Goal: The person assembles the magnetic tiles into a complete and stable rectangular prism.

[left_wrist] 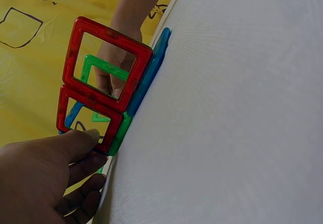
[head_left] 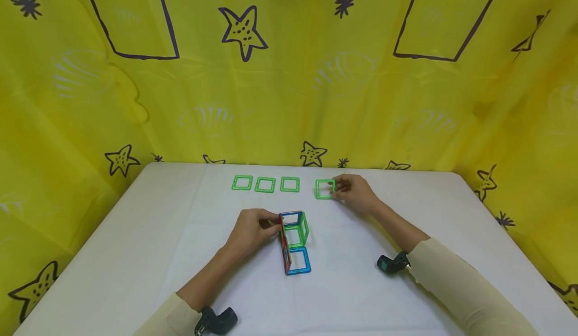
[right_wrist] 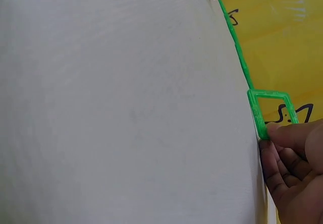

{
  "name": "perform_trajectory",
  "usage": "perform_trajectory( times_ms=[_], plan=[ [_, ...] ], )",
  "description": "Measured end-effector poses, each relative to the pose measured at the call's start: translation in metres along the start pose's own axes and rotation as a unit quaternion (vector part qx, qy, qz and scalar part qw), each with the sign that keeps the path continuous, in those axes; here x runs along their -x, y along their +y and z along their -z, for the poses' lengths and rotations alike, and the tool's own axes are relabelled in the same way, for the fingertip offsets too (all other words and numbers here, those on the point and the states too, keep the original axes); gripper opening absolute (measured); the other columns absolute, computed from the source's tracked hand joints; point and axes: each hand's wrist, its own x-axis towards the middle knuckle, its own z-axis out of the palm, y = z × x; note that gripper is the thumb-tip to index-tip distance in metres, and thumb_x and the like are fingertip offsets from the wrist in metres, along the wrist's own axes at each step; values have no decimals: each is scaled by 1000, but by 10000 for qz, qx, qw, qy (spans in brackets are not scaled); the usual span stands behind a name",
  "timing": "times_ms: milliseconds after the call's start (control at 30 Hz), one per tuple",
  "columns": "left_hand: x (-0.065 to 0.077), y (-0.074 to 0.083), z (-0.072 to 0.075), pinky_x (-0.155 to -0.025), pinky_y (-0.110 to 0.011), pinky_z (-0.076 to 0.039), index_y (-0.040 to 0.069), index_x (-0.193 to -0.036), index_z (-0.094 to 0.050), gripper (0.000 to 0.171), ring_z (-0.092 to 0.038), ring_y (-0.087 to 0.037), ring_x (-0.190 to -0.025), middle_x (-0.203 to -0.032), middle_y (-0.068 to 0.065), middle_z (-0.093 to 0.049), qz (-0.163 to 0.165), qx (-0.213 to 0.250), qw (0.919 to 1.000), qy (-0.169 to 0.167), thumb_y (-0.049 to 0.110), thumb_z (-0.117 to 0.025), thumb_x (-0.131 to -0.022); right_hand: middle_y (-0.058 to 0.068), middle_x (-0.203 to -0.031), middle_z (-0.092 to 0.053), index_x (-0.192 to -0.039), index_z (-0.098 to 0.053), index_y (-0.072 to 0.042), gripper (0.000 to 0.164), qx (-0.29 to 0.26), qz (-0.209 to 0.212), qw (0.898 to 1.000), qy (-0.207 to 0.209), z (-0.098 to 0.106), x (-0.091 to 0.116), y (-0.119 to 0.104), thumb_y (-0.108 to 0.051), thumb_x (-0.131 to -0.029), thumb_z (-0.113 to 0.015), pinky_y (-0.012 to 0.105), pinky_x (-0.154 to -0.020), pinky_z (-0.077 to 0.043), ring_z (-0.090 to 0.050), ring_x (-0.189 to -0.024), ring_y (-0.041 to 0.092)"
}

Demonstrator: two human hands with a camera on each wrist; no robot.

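Near the middle of the table stands a small build of square magnetic tiles. Two red tiles stand upright along its left side: the near red tile (left_wrist: 70,52) and the far red tile (left_wrist: 60,105). Green tiles (head_left: 305,229) and a blue tile (head_left: 291,212) form an open box at the far end, and another blue tile (head_left: 299,272) lies flat at the near end. My left hand (head_left: 253,228) pinches the far red tile, thumb over its frame. Further back, my right hand (head_left: 355,193) pinches a single green square tile (right_wrist: 256,114) by its right edge.
Three more green square tiles, left (head_left: 241,189), middle (head_left: 264,191) and right (head_left: 290,191), lie in a row at the back of the white table (head_left: 180,256). A yellow curtain (head_left: 289,100) with sea drawings hangs behind the table and along its sides.
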Motion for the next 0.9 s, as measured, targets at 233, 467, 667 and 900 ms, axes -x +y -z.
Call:
perform_trajectory(
  times_ms=[233, 467, 667, 900],
  plan=[
    [0, 0, 0, -70, -26, -54, 4, -103, -84, 15, -62, -14, -81, -91, 1, -77, -44, -25, 10000, 25, 5, -84, -88, 20, -114, -73, -125, -69, 10, 27, -256, 110, 9996, -11, 1, 6, 4, -2, -100, -68, 26, -75, -51, -65, -98, 26],
    [0, 1, 0, -70, -26, -54, 4, -102, -84, 14, -62, -13, -81, -91, 1, -77, -56, -37, 10000, 23, 5, -84, -88, 18, -117, -73, -122, -69, 9, 24, -453, -15, 9990, -59, 0, 15, 1, -2, -101, -67, 25, -76, -51, -65, -96, 23],
    [0, 0, -1, -70, -26, -54, 4, -103, -84, 15, -62, -14, -81, -92, 1, -77, -74, -24, 10000, -4, 5, -84, -88, 15, -110, -74, -119, -70, 7, 21, -576, -3, 9983, -124, -3, 26, -2, -3, -100, -68, 27, -74, -50, -65, -93, 24],
    [1, 1, 0, -71, -27, -54, 4, -103, -84, 15, -62, -14, -82, -91, 2, -76, -43, -82, 10000, 35, 6, -84, -88, 11, -104, -74, -113, -73, 3, 16, -617, 154, 9978, -178, -8, 33, -7, -2, -98, -71, 27, -74, -51, -66, -91, 22]
  ],
)
